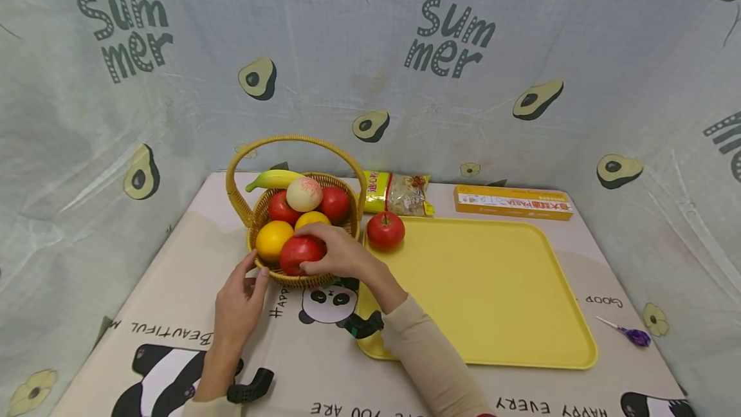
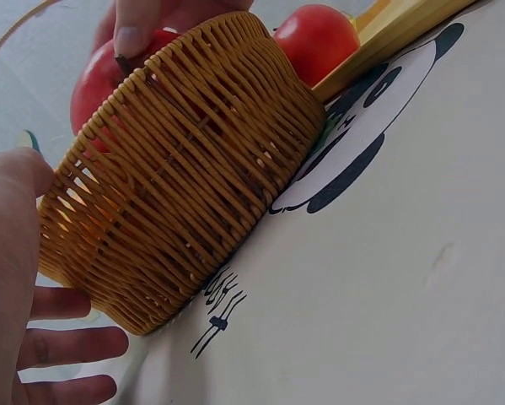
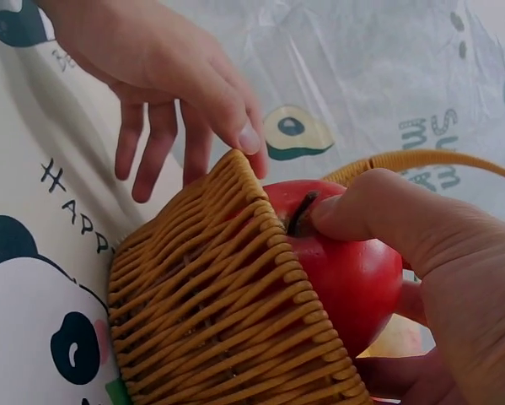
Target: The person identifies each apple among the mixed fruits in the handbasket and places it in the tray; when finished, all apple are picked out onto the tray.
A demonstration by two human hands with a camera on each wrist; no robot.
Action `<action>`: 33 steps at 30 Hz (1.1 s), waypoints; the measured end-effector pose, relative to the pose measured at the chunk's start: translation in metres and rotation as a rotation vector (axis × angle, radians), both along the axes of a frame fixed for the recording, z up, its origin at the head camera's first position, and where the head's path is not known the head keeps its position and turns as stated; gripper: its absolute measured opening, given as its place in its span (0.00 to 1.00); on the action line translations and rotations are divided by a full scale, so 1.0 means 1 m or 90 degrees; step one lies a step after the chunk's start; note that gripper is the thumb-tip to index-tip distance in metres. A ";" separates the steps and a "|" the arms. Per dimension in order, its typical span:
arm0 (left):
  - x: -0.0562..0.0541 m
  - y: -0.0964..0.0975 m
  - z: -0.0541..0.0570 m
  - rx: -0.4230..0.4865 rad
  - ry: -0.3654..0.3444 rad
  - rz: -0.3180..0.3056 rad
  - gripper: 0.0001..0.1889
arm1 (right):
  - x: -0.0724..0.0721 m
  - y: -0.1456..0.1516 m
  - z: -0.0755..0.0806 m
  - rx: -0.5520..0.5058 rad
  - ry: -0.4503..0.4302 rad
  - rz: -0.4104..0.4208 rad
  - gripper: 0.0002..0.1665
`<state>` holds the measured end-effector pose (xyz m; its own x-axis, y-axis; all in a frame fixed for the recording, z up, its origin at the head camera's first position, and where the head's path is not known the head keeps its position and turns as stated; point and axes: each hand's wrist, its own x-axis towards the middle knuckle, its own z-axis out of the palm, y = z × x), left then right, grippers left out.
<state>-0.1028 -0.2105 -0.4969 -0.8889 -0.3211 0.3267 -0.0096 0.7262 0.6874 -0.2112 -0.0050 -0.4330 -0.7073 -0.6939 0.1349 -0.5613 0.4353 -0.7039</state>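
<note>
My right hand (image 1: pixel 338 251) grips a red apple (image 1: pixel 302 254) at the front of a wicker basket (image 1: pixel 303 280). In the right wrist view, its thumb presses beside the stem of the apple (image 3: pixel 345 270), which sits partly behind the rim. My left hand (image 1: pixel 240 298) is at the basket's front left, thumb and forefinger by the rim, the other fingers loosely extended. Inside the basket are oranges (image 1: pixel 274 241), more red apples (image 1: pixel 336 204), a peach (image 1: pixel 304 194) and a banana (image 1: pixel 274 179). Its bottom is hidden by the fruit.
Right of the basket lies a yellow tray (image 1: pixel 480 295), with another red fruit (image 1: pixel 385 231) at its back left corner. Behind stand a food packet (image 1: pixel 399 193) and an orange box (image 1: pixel 513 202). A purple-wrapped lollipop (image 1: pixel 635 337) lies at right. The basket's handle (image 1: pixel 295 138) arches overhead.
</note>
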 end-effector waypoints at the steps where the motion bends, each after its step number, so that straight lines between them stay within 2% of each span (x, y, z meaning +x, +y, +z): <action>1: 0.000 0.000 0.000 0.000 -0.001 0.001 0.26 | 0.000 0.001 0.001 -0.001 0.000 -0.001 0.32; 9: 0.001 -0.001 -0.001 0.002 0.001 0.000 0.26 | 0.004 0.006 0.011 -0.006 0.011 -0.019 0.32; 15: 0.001 0.000 -0.001 -0.002 -0.004 0.005 0.26 | 0.004 0.009 0.012 -0.028 0.012 -0.024 0.31; 22: 0.000 0.000 0.000 -0.001 0.000 0.003 0.26 | 0.006 0.015 0.019 -0.046 0.044 -0.045 0.31; 33: 0.000 0.000 0.000 0.001 -0.003 0.000 0.26 | 0.010 0.031 0.028 -0.099 0.020 -0.076 0.33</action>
<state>-0.1025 -0.2107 -0.4967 -0.8909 -0.3212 0.3213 -0.0127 0.7246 0.6891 -0.2015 0.0255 -0.4047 -0.7767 -0.5749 0.2571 -0.5354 0.3878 -0.7503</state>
